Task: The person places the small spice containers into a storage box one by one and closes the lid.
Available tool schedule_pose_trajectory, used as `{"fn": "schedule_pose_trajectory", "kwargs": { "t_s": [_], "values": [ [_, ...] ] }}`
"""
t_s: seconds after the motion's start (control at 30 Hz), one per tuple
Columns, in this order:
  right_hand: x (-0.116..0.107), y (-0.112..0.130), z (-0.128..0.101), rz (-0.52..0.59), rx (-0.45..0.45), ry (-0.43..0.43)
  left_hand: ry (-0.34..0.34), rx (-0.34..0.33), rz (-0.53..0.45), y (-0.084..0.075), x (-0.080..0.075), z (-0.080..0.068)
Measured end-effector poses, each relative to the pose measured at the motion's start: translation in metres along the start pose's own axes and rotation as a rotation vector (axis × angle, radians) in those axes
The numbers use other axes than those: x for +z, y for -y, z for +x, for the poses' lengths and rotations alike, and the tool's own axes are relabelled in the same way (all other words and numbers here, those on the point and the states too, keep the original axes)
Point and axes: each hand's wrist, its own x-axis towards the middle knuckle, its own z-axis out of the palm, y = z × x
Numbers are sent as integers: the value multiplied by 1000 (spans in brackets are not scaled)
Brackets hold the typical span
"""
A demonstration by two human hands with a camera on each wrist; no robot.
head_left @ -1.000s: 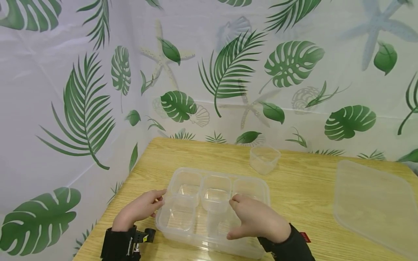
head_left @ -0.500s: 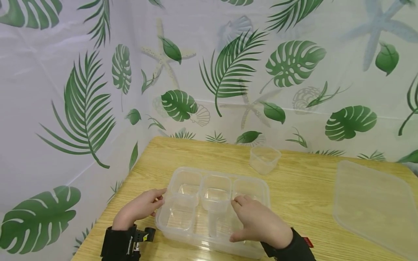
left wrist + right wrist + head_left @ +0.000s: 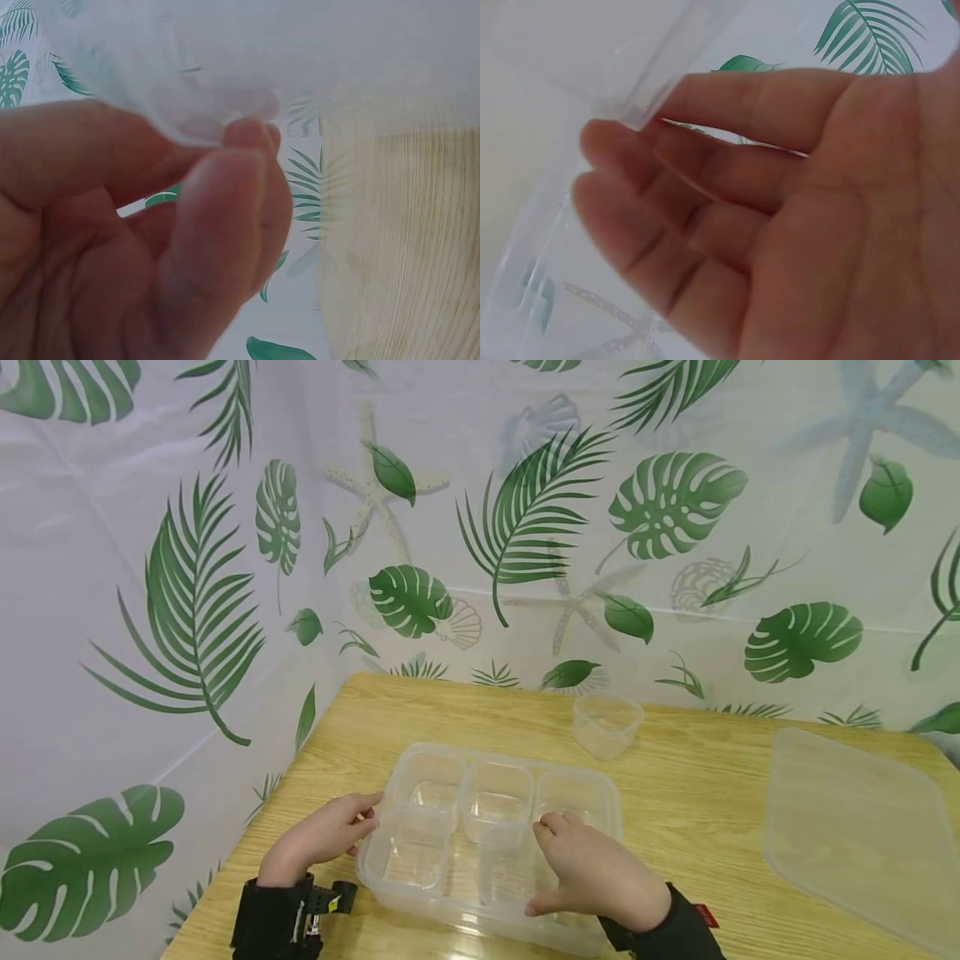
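Two hands at the tray (image 3: 600, 789): my left hand (image 3: 318, 839) pinches its rim; my right hand (image 3: 592, 872), fingers loosely bent, rests on a cup (image 3: 517, 877) inside. Next, I judge, grip that cup.

- Bare table (image 3: 697, 793) is seen right of the compartment box (image 3: 491, 831) at frame centre.
- Passage is blocked at mid-top by a small cup (image 3: 606, 725), far right by a lid (image 3: 862, 835).

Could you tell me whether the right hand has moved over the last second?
Yes, slightly. The right hand has slid toward the tray's far right compartment: its fingertips now lie further right of the middle far cup than before.
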Motion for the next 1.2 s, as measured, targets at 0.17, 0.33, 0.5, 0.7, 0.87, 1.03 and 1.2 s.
{"fn": "schedule_pose_trajectory", "kwargs": {
  "t_s": [0.17,0.33,0.5,0.7,0.87,1.03,1.2],
  "values": [
    [2,1,2,-5,-15,-17,-1,-15,7,0,0,0],
    [4,1,3,13,-22,-6,-4,-23,7,-1,0,0],
    [4,2,3,21,-36,5,-5,-29,-1,-2,0,-1],
    [-1,0,-2,70,-48,51,-4,-29,-8,-2,0,-1],
    [-5,-2,-5,79,-83,67,-5,-33,-5,-2,0,0],
    [-6,-3,-8,74,-106,49,-4,-32,-4,-1,1,0],
    [-5,-3,-6,40,-155,11,-5,-39,-10,-2,0,0]
  ]
}}
